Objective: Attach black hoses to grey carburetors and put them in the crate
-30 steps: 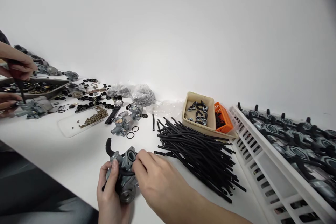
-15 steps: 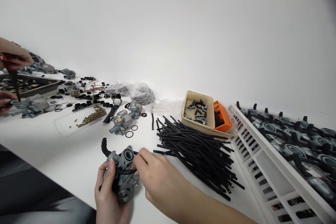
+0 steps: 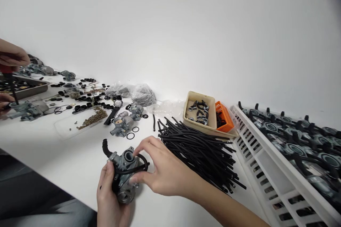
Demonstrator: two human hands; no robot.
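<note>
A grey metal carburetor (image 3: pixel 126 161) is tilted above the near part of the table, and my left hand (image 3: pixel 108 191) is wrapped round its left side. A bent black hose end (image 3: pixel 106 147) sticks up at its upper left. On its right side a thin black hose (image 3: pixel 143 161) bends in a loop. My right hand (image 3: pixel 162 170) reaches round that loop, index finger by the round opening and thumb lower on the body, gripping the carburetor from the right. The left fingers behind the body are partly hidden.
Black hoses (image 3: pixel 197 149) lie piled right of my hands. Behind are a beige tray (image 3: pixel 185 108) and an orange basket (image 3: pixel 227 126); a white crate (image 3: pixel 271 156) holds carburetors. More carburetors (image 3: pixel 122 123) stand ahead. At left a co-worker's hand (image 3: pixel 13 55) holds a screwdriver (image 3: pixel 12 87).
My right hand has let go of the hose and spread its thumb and index finger round the carburetor's right side. The hose now shows as a loop. My left hand keeps its hold.
</note>
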